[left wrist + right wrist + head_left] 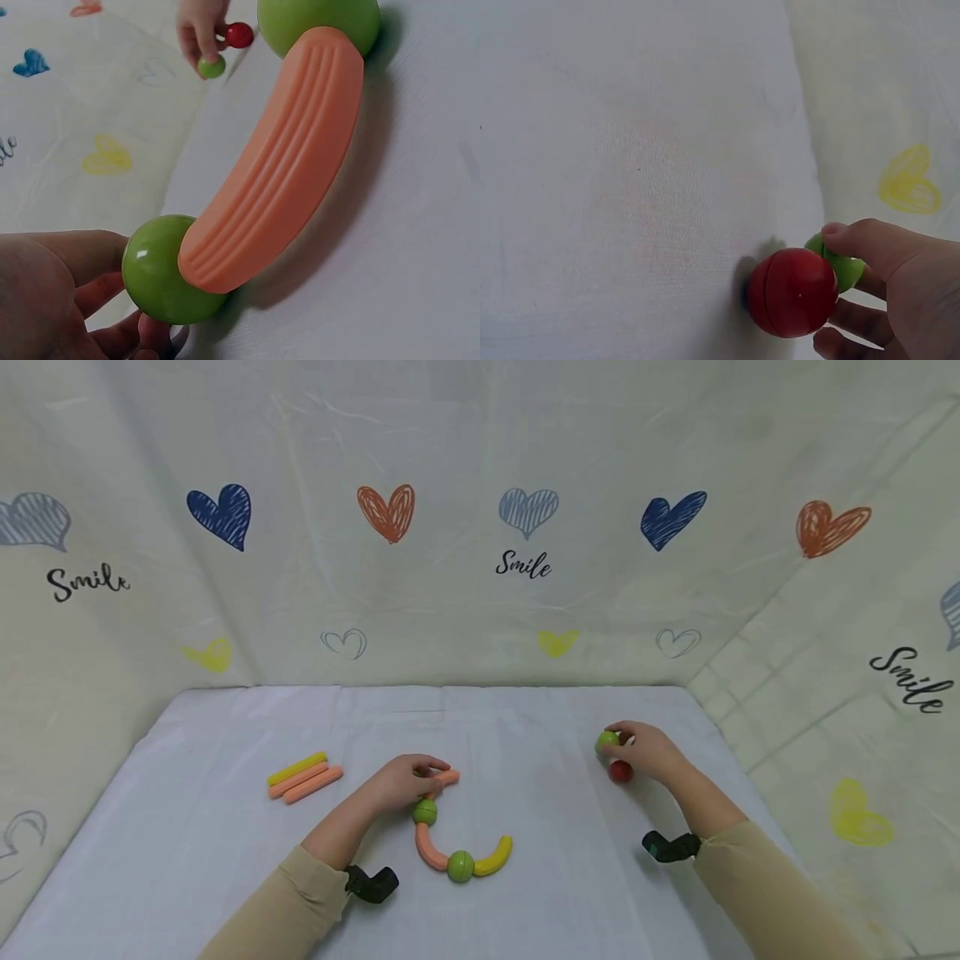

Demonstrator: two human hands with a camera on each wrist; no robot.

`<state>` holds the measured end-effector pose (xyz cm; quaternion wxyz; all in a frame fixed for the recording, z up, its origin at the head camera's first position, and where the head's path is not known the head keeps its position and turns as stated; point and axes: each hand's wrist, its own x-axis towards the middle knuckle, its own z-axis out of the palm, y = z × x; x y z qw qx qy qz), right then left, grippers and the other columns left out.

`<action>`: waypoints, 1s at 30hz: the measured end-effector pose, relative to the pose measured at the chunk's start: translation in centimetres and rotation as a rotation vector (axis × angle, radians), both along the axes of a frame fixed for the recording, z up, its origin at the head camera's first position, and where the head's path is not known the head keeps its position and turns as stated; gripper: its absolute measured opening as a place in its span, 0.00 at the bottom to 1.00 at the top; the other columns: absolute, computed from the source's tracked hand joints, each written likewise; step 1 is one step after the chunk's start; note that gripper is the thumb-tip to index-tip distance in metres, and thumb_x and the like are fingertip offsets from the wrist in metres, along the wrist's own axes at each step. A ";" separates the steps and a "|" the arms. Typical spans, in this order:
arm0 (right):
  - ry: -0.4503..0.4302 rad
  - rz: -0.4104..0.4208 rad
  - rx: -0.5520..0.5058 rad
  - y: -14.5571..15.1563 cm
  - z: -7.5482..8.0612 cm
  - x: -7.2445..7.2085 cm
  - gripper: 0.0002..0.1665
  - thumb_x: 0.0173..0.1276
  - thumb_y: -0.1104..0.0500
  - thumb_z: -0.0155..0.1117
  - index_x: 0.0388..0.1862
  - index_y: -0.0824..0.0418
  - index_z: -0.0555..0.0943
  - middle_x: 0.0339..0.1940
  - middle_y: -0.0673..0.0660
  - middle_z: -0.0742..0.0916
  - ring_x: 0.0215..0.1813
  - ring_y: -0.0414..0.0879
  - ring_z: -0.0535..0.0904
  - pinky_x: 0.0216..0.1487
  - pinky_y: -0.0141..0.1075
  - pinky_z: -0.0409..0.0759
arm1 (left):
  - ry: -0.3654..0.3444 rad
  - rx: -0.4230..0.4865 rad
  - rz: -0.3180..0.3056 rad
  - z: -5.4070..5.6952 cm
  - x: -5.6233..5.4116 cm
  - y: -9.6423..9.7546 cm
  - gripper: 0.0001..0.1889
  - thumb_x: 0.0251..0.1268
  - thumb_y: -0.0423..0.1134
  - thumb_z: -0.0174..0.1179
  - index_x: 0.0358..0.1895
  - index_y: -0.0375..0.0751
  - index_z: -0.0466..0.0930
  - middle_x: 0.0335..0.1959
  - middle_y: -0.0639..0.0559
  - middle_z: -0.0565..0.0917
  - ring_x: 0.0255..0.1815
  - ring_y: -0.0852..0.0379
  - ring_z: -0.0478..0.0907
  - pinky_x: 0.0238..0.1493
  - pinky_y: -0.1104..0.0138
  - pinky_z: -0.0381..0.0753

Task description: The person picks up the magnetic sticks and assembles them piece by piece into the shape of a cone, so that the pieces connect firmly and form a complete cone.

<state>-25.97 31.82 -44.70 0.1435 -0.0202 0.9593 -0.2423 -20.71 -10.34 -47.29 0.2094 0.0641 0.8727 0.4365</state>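
My left hand (405, 783) pinches a short orange stick (448, 777) at the top of a curved chain of toy pieces. Below it follow a green ball (424, 812), an orange curved stick (428, 850), a second green ball (461, 866) and a yellow curved stick (494, 857). Seen from the left wrist, the grooved orange curved stick (274, 165) joins both green balls, and the fingers lie behind the nearer ball (161, 270). At the right, my right hand (648, 752) holds another green ball (607, 742) between thumb and fingers. A red ball (620, 772) sits right beside it, partly covering it in the right wrist view.
Two orange sticks (313, 785) and a yellow stick (297, 768) lie side by side at the left of the white-covered table (555, 893). Behind the table hangs a pale sheet (450, 643) printed with hearts. Something dark red shows partly under my right hand.
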 end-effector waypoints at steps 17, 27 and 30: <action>0.088 0.021 -0.088 -3.5 1.2 1.7 0.28 0.69 0.45 0.64 0.63 0.57 0.76 0.56 0.60 0.81 0.42 0.53 0.75 0.33 0.39 0.76 | 0.016 0.007 0.012 -0.1 0.1 0.0 0.15 0.69 0.43 0.63 0.57 0.52 0.84 0.44 0.52 0.80 0.41 0.54 0.73 0.40 0.63 0.74; 0.154 0.143 -0.195 -8.4 0.0 2.9 0.20 0.64 0.54 0.70 0.53 0.56 0.79 0.48 0.56 0.85 0.35 0.47 0.72 0.34 0.38 0.72 | 0.019 0.006 0.013 -0.2 0.1 -0.2 0.15 0.69 0.43 0.63 0.57 0.52 0.84 0.44 0.53 0.81 0.42 0.55 0.74 0.42 0.63 0.74; 0.133 0.172 -0.216 -10.0 -0.6 3.1 0.20 0.63 0.54 0.71 0.53 0.55 0.79 0.49 0.55 0.85 0.35 0.47 0.73 0.34 0.37 0.74 | 0.022 0.012 0.005 -0.3 0.1 -0.2 0.15 0.69 0.44 0.63 0.57 0.52 0.84 0.45 0.52 0.81 0.42 0.55 0.74 0.42 0.62 0.75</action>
